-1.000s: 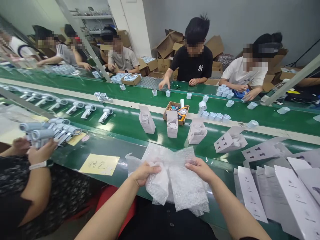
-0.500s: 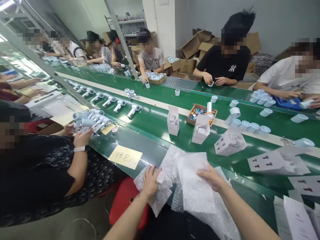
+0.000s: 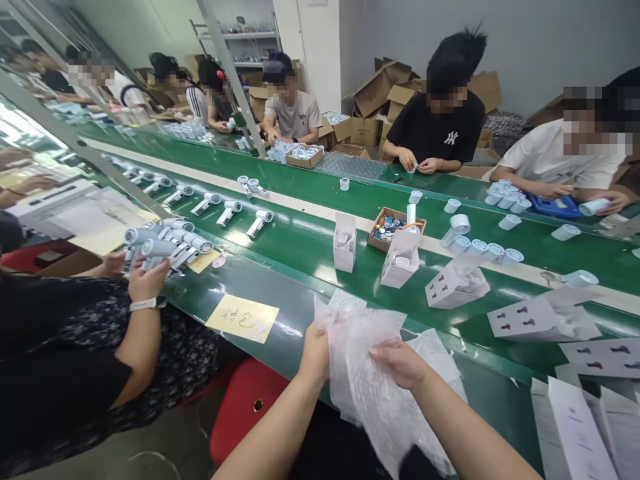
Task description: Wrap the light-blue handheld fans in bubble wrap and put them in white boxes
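Bubble wrap bags point(image 3: 367, 360) hang in front of me at the bench edge, held between both hands. My left hand point(image 3: 316, 353) is closed on their upper left corner, its fingertips partly hidden behind the plastic. Thumb on top, my right hand point(image 3: 400, 362) pinches the right side of the same bags. More bubble wrap point(image 3: 440, 367) lies beneath and to the right, over the bench edge. A yellow paper with handwriting point(image 3: 243, 319) rests on the bench to the left of my hands.
Open white boxes with wrapped contents point(image 3: 457, 283) stand along the green conveyor point(image 3: 300, 233). Pale blue handheld devices point(image 3: 170, 243) are piled at left, by a co-worker's hands point(image 3: 150, 277). Flat white boxes point(image 3: 580, 427) lie at lower right. A red stool point(image 3: 245, 400) stands below.
My left hand has risen from the bubble wrap on the left and now grips the bags held by my right hand. The bags have tilted and crumpled. The view has shifted slightly.
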Demonstrator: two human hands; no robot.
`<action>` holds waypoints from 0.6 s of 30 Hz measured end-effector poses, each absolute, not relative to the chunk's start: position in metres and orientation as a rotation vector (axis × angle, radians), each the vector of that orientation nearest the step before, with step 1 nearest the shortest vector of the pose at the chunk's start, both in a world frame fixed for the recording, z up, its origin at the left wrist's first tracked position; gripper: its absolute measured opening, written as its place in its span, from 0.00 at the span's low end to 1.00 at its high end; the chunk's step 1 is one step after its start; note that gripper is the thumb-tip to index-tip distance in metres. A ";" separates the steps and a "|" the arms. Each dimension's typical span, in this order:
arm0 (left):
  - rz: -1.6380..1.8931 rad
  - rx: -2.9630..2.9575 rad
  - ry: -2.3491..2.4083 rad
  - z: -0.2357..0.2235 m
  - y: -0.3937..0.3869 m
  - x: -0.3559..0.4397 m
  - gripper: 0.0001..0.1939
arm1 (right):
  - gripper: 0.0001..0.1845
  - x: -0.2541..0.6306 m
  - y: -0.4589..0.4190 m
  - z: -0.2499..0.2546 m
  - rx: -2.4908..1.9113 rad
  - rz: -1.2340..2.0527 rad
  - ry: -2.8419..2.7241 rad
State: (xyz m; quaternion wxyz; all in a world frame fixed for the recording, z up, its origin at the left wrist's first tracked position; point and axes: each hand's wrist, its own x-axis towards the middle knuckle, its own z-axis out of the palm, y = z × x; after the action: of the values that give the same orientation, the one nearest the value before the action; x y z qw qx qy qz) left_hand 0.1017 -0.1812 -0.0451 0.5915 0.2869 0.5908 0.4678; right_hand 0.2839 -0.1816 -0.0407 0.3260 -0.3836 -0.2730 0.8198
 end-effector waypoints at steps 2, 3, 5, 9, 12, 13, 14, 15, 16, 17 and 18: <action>1.178 0.562 1.319 -0.035 -0.179 0.118 0.23 | 0.20 0.285 -0.178 -0.039 -1.040 2.024 -0.658; 1.212 0.549 1.331 -0.032 -0.179 0.122 0.22 | 0.21 0.291 -0.176 -0.037 -1.067 1.949 -0.613; 1.163 0.614 1.355 -0.028 -0.182 0.124 0.20 | 0.23 0.313 -0.173 -0.031 -1.136 1.788 -0.515; 0.919 0.834 1.259 -0.017 -0.198 0.124 0.20 | 0.22 0.384 -0.178 -0.010 -1.252 1.562 -0.506; 0.867 0.919 1.215 -0.002 -0.208 0.132 0.18 | 0.17 0.447 -0.191 0.009 -1.379 1.446 -0.759; 0.840 0.947 1.241 0.003 -0.208 0.137 0.17 | 0.15 0.463 -0.196 0.016 -1.356 1.447 -0.907; 0.803 0.977 1.276 0.007 -0.209 0.143 0.17 | 0.12 0.473 -0.200 0.023 -1.261 1.485 -1.083; 0.765 1.004 1.300 0.011 -0.208 0.150 0.17 | 0.11 0.478 -0.203 0.030 -1.126 1.536 -1.275; 0.721 1.028 1.301 0.014 -0.208 0.158 0.16 | 0.13 0.475 -0.205 0.036 -0.987 1.584 -1.469; 0.676 1.060 1.271 0.018 -0.209 0.166 0.16 | 0.15 0.467 -0.206 0.041 -0.884 1.630 -1.662; 0.634 1.097 1.207 0.021 -0.210 0.173 0.15 | 0.16 0.454 -0.206 0.045 -0.829 1.654 -1.831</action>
State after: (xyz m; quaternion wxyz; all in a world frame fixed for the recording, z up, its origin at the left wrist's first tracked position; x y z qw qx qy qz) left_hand 0.1727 -0.2097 0.0211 0.6411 0.4811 0.5294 0.2779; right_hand 0.4543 -0.2063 0.0447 0.2662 -0.3070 -0.6780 0.6125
